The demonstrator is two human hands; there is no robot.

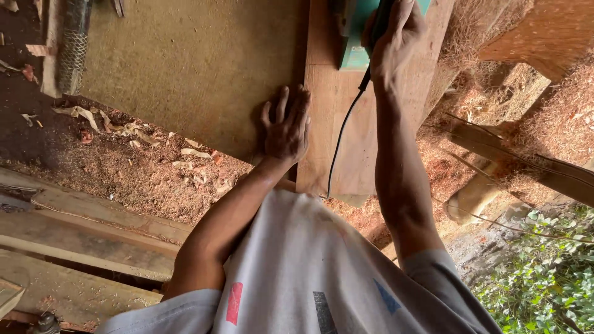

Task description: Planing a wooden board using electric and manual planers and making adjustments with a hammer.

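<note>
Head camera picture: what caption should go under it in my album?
Right hand grips a green power planer on a wooden plank; left hand lies flat beside it.

Green power planer (354,37), black cord (344,127), pale brown plank (362,148), reddish sawdust (148,176)

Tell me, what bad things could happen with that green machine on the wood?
The black cord trails across the plank just behind the green power tool, so it might snag or get nicked. The left hand lies flat at the plank's edge, fairly near the tool; a slip could bring them together. The right hand alone grips the tool, so a kick may be hard to control.
</note>
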